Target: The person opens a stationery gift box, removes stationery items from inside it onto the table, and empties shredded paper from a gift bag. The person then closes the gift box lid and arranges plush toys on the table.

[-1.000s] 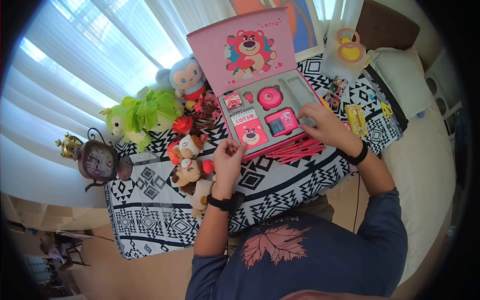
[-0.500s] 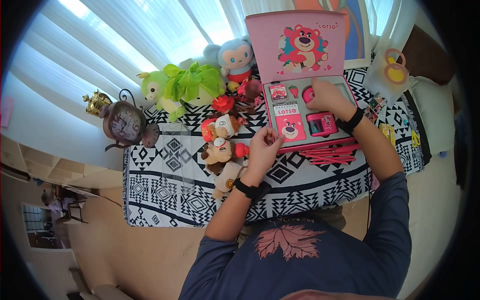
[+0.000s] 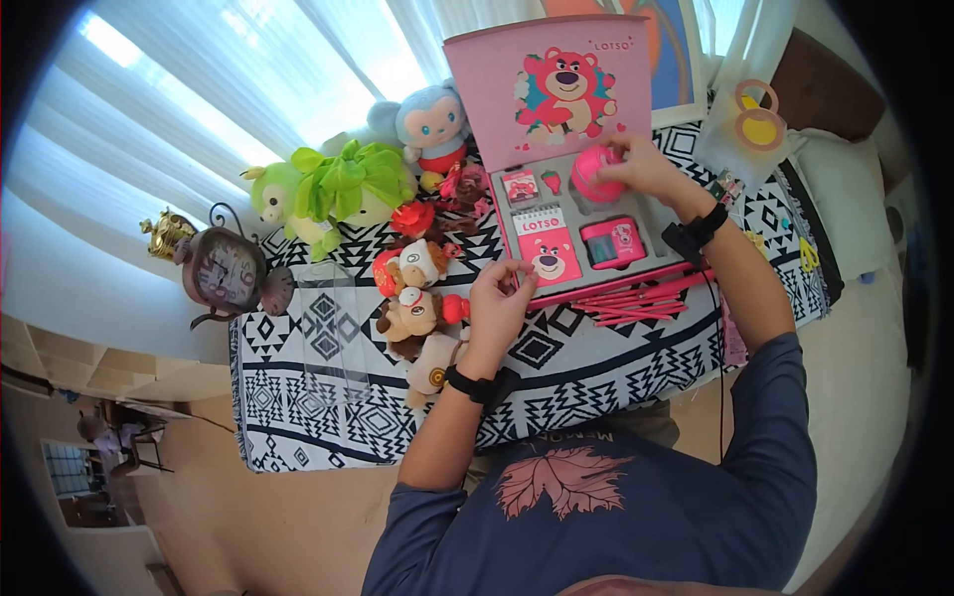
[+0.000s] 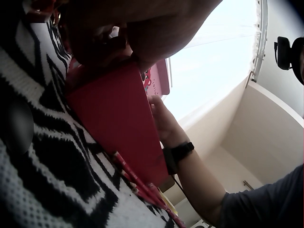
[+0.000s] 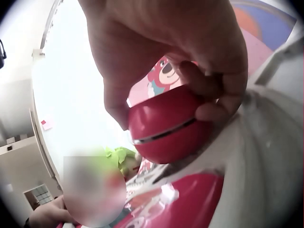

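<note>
An open pink gift box (image 3: 556,94) has a grey insert. The right hand (image 3: 651,179) pinches a round pink case (image 3: 597,175) at the insert's upper middle; in the right wrist view the thumb and fingers of the right hand (image 5: 171,57) grip the case (image 5: 168,126) from both sides, tilted up. At the box's front left corner the left hand (image 3: 499,308) has bent fingers touching the edge near the notepad (image 3: 548,248). A pink sharpener-like box (image 3: 612,243), a small card box (image 3: 520,186) and a strawberry piece (image 3: 551,180) lie in the insert.
Pink pencils (image 3: 631,302) lie in front of the box. Left of it are small plush toys (image 3: 412,313), a green plush (image 3: 348,189), a blue-grey plush (image 3: 433,124) and a clock (image 3: 224,268). A clear plastic cover (image 3: 333,333) lies on the patterned cloth.
The right hand moved from the box's front right side to the round case, took hold of it and raised it. The left hand stays by the front left corner.
</note>
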The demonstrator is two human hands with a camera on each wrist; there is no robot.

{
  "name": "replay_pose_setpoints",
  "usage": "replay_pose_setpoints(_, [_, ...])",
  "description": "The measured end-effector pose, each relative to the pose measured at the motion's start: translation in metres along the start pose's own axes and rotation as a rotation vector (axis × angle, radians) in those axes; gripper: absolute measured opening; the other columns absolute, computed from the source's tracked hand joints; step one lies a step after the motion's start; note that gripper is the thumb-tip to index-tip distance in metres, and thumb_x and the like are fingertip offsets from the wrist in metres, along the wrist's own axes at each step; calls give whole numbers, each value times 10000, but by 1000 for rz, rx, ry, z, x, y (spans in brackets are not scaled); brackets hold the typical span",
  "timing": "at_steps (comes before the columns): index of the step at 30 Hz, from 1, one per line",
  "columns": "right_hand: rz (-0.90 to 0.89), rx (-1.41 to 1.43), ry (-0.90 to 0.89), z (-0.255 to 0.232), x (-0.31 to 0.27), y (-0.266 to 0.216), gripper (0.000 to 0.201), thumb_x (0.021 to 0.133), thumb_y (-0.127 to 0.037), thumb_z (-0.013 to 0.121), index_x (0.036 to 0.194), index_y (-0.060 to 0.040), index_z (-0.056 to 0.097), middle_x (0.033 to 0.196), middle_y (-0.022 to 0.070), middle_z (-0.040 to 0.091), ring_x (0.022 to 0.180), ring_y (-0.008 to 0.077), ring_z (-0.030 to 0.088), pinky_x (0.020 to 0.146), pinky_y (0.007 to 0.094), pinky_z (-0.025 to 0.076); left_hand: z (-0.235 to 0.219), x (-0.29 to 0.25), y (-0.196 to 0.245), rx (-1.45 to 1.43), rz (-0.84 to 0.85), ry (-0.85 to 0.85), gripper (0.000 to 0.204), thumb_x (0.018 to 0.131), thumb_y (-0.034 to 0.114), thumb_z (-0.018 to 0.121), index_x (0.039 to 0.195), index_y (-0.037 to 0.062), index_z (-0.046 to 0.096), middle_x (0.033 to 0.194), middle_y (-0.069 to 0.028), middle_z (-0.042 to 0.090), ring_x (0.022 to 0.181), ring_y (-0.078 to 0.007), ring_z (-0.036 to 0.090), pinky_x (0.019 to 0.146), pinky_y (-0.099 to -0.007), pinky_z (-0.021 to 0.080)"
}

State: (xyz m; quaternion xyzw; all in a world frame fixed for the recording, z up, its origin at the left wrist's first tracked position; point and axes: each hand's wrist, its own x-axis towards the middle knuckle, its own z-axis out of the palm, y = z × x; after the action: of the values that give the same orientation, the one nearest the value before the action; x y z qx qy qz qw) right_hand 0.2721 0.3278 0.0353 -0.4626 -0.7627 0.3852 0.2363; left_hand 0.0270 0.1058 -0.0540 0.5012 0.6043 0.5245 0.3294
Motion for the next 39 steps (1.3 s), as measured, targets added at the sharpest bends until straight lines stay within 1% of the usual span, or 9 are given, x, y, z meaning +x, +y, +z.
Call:
replay_pose_setpoints(6, [-112, 382, -87, -55, -73, -26, 546, 761, -250, 883, 1244, -69, 706, 1117, 3, 665, 1014, 120, 604, 863, 279, 500, 1, -1, 0, -37, 3, 11, 96, 928, 67, 802, 993, 14, 755, 733, 114, 474, 664, -7, 379, 587, -202, 285])
replay_pose_setpoints(8, [-193, -78, -254, -64, -117, -42, 589, 716, -251, 893, 1240, -58, 706, 1130, 10, 667, 1005, 113, 622, 850, 293, 516, 1, 0, -7, -49, -9, 1, 98, 932, 59, 806, 995, 20, 743, 731, 116, 455, 666, -3, 365, 585, -201, 274])
replay_pose_setpoints(11, [-256, -457, -368, -70, -167, -42, 767, 579, -270, 931, 1274, -56, 687, 1125, 113, 664, 1019, 290, 677, 883, 380, 549, 1, 1, -9, -69, -29, 3, 109, 917, 75, 814, 971, 23, 736, 745, 89, 445, 677, -31, 377, 592, -225, 294])
replay_pose_setpoints(14, [-9, -600, -334, -70, -207, -33, 744, 599, -260, 923, 1278, -68, 689, 1167, 140, 665, 1073, 362, 664, 917, 413, 553, 2, 1, -9, -56, -26, 8, 106, 919, 76, 813, 965, 25, 732, 758, 87, 439, 680, -33, 372, 592, -226, 289])
replay_pose_setpoints(18, [-18, -510, -211, -68, -231, -5, 611, 720, -213, 876, 1281, -65, 687, 1208, 135, 678, 1080, 354, 679, 915, 429, 564, 0, 1, -6, -12, -11, 1, 95, 929, 63, 806, 978, 24, 735, 761, 105, 448, 681, -14, 363, 594, -207, 278])
replay_pose_setpoints(23, [159, -581, -79, -61, -228, -23, 540, 790, -161, 823, 1292, -31, 673, 1245, 154, 680, 1155, 358, 661, 988, 417, 542, 0, -1, 0, 4, 9, 22, 102, 913, 72, 807, 973, 21, 742, 757, 90, 467, 703, -33, 389, 619, -218, 310])
replay_pose_setpoints(25, [-190, -642, 45, -45, -221, -33, 454, 828, -168, 799, 1235, -10, 674, 1206, 164, 688, 1110, 377, 668, 963, 435, 546, 0, -1, 0, 15, 14, 9, 109, 914, 84, 809, 970, 19, 741, 757, 86, 468, 700, -37, 390, 619, -223, 314])
replay_pose_setpoints(32, [-586, -590, -73, 10, -133, -29, 479, 790, -121, 823, 1222, -7, 648, 1216, 159, 680, 1213, 358, 623, 1027, 442, 516, -1, -2, 6, 32, 26, 20, 122, 906, 106, 816, 960, 24, 743, 756, 80, 493, 697, -40, 397, 613, -232, 323])
replay_pose_setpoints(39, [-425, -780, -326, 27, -91, -39, 405, 806, -80, 790, 1157, -18, 598, 1103, 160, 655, 1080, 382, 648, 901, 481, 539, 0, -1, 4, 22, 21, 9, 131, 888, 114, 810, 941, 17, 739, 783, -1, 479, 673, -103, 444, 603, -271, 372])
